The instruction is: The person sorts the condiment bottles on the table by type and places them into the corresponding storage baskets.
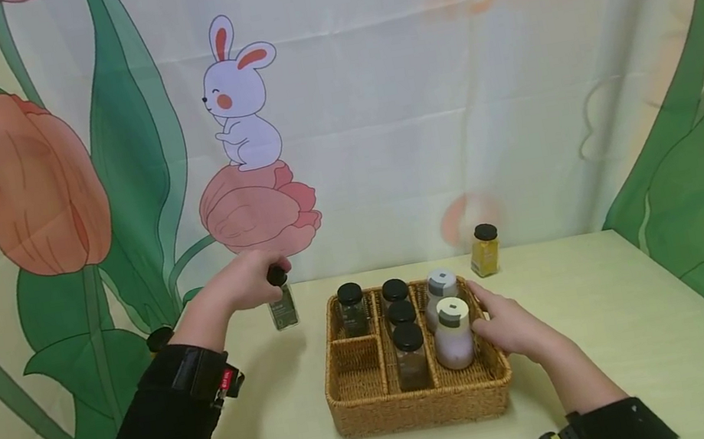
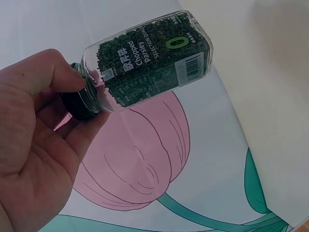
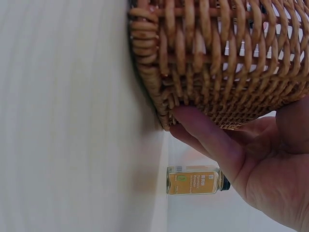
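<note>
My left hand (image 1: 249, 279) pinches the black cap of a glass jar of chopped parsley (image 1: 284, 312), left of the basket. In the left wrist view the parsley jar (image 2: 149, 60) shows dark green flakes and its printed label. My right hand (image 1: 507, 319) grips the right wall of a divided wicker basket (image 1: 422, 410), thumb over the rim. The right wrist view has its fingers (image 3: 212, 137) against the woven outside. Inside the basket, one black-capped jar (image 1: 353, 311) stands back left, three more fill the middle row, and two shakers (image 1: 454, 342) stand on the right.
A turmeric powder jar (image 1: 485, 251) stands at the table's back edge, right of the basket. Behind my left forearm, another black-capped jar (image 1: 159, 339) is mostly hidden. A printed curtain (image 1: 365, 132) hangs behind the pale table (image 1: 622, 329).
</note>
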### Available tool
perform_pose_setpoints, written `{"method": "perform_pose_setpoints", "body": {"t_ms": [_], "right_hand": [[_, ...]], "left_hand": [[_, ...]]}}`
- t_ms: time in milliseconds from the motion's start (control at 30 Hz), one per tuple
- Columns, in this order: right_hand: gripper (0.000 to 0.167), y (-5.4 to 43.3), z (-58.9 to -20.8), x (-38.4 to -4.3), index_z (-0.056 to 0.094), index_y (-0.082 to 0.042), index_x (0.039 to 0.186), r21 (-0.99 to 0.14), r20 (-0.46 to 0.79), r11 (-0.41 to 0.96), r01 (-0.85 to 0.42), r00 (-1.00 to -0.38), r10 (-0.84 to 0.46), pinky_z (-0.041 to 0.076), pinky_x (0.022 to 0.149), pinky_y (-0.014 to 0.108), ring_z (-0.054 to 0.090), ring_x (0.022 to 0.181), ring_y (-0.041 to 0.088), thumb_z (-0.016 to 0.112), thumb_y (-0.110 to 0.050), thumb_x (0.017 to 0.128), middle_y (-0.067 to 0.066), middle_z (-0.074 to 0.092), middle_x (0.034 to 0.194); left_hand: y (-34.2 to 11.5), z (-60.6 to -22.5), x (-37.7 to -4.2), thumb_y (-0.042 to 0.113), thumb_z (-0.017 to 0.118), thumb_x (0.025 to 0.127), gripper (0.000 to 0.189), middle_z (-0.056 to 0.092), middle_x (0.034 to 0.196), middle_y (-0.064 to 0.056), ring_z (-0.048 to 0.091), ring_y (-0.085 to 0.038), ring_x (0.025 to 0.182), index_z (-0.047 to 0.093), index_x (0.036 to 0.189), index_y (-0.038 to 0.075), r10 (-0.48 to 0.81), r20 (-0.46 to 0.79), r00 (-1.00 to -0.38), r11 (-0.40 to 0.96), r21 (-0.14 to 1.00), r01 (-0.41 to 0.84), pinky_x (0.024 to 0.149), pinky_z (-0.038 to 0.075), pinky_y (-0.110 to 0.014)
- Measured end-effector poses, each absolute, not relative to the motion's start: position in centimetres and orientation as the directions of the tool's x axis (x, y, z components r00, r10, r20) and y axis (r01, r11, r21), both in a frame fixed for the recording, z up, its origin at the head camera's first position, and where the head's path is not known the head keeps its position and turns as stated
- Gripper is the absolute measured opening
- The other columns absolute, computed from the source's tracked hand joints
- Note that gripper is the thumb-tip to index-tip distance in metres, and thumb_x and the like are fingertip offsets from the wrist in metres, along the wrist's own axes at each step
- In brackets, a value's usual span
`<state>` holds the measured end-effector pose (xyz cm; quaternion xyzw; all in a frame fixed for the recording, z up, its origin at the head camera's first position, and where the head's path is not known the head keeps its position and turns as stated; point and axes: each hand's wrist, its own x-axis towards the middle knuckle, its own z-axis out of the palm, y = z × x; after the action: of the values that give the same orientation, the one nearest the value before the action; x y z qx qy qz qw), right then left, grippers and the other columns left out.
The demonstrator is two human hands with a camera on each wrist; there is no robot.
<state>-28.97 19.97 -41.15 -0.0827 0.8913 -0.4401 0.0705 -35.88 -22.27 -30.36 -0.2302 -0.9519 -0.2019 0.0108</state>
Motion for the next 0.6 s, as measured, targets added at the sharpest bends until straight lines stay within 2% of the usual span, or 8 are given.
{"method": "perform_pose_setpoints", "body": {"t_ms": [600], "right_hand": [[0.085, 20.0, -41.1, -28.9, 0.013, -0.008, 0.164, -0.804, -0.055, 0.59, -0.079, -0.977, -0.205, 0.044, 0.049, 0.033, 0.046, 0.05, 0.017, 0.052, -0.002, 0.089, 0.037, 0.034, 0.153]], "left_hand": [[-21.1, -28.2, -34.8, -0.003, 0.07, 0.082, 0.031, 0.064, 0.105, -0.009, 0.059, -0.029, 0.092, 0.069, 0.112, 0.008, 0.465, 0.113, -0.878, 0.809, 0.35, 0.473, 0.076, 0.056, -0.038]]}}
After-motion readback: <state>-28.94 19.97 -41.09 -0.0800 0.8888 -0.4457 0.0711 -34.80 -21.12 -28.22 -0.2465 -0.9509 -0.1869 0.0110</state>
